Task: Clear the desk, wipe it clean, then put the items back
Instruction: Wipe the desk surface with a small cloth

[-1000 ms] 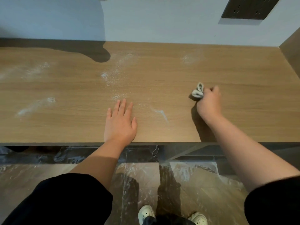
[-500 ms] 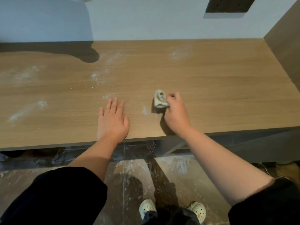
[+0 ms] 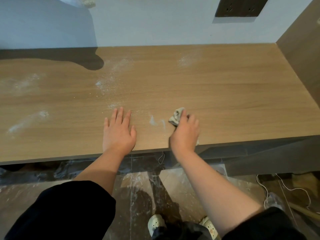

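Powder smears [image 3: 26,121] sat on the left part of the desk [image 3: 233,94], with a fainter patch [image 3: 22,84] above them. A dark shadow [image 3: 90,61] lay across the upper left of the desktop. A powder trail [image 3: 112,78] ran down the centre toward the left hand [image 3: 118,134]. That hand lay flat, palm down, near the front edge, with its fingers straight and close together and the thumb out.

A short white streak [image 3: 156,121] sat between the two hands. Just right of it was the right hand [image 3: 185,134], its fingers curled and clamped on a small crumpled grey cloth [image 3: 177,116]. The cloth was pressed on the desk at frame centre, its bunched end poking out past the fingertips. A light dusting [image 3: 186,60] sat at upper right.

The surface was light wood grain. The wall [image 3: 155,23] behind was pale, with a dark socket panel [image 3: 240,6] at top right and a brown side panel [image 3: 303,49] at the right edge. Below was a glossy marbled floor [image 3: 138,187], with pale shoes [image 3: 156,222] at bottom centre and a white cord [image 3: 285,187] at lower right. Black sleeves [image 3: 60,213] filled the bottom corners.
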`<action>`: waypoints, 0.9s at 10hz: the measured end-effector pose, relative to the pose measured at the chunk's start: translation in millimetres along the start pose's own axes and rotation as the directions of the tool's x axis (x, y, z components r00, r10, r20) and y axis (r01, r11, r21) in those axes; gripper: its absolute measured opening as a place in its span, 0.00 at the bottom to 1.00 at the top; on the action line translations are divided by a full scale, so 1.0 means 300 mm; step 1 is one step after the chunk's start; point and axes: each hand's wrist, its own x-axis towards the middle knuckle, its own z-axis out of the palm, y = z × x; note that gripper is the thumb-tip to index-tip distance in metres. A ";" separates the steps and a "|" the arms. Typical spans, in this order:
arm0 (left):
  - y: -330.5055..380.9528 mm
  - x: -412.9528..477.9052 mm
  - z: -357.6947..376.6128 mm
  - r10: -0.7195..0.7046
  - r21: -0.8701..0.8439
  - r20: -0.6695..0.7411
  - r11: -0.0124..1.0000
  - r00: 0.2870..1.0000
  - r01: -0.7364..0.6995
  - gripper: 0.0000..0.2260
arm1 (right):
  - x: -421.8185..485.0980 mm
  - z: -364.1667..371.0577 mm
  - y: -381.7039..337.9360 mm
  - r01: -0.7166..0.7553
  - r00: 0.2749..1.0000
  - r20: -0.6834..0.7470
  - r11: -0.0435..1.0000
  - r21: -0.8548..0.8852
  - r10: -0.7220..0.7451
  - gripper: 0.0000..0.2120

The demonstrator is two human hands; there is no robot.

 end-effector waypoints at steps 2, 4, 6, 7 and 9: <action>0.000 0.002 -0.002 -0.002 -0.002 -0.001 1.000 1.000 0.002 0.26 | -0.049 0.051 -0.137 0.229 0.964 0.116 0.969 0.097 -0.239 0.34; -0.004 0.001 0.001 0.003 -0.006 -0.001 1.000 1.000 -0.003 0.26 | 0.083 -0.066 -0.046 0.082 0.996 0.011 0.985 0.154 -0.085 0.24; -0.007 0.003 0.005 0.003 0.012 0.005 1.000 1.000 -0.003 0.27 | 0.168 -0.057 0.058 -0.043 0.998 -0.059 0.994 -0.101 0.037 0.28; -0.005 0.004 0.004 0.006 0.020 0.008 1.000 1.000 -0.007 0.27 | 0.162 -0.030 0.019 -0.046 0.998 -0.049 0.995 -0.090 0.042 0.31; -0.004 0.000 -0.001 0.013 -0.007 0.011 1.000 1.000 -0.013 0.27 | 0.113 0.013 -0.052 0.196 0.978 0.082 0.980 -0.040 -0.193 0.33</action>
